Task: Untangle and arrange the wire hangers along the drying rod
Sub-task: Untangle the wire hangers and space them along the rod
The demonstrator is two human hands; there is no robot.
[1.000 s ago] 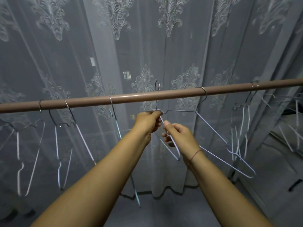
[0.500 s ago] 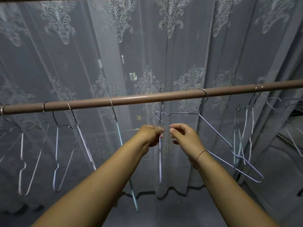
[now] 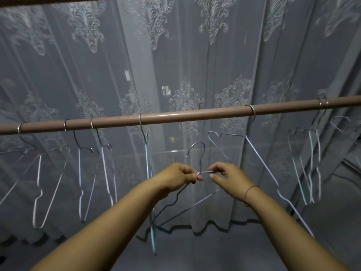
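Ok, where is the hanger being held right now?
Centre of the head view: the held hanger is below the rod, unhooked, pinched between left hand and right hand.

Background: sheer curtain and floor.
I note a sheer grey curtain point(image 3: 252, 63) filling the view, with embroidered motifs point(image 3: 88, 32) at 11 o'clock. Its scalloped hem point(image 3: 214, 227) hangs at 6 o'clock above grey floor point(image 3: 224, 255). A small lit patch point(image 3: 166, 90) shows through near 12 o'clock.

Both hands, left hand point(image 3: 178, 178) & right hand point(image 3: 227, 177), pinch a loose wire hanger point(image 3: 197, 151) below the rod point(image 3: 195, 116); other hangers point(image 3: 310, 153) hooked on it.
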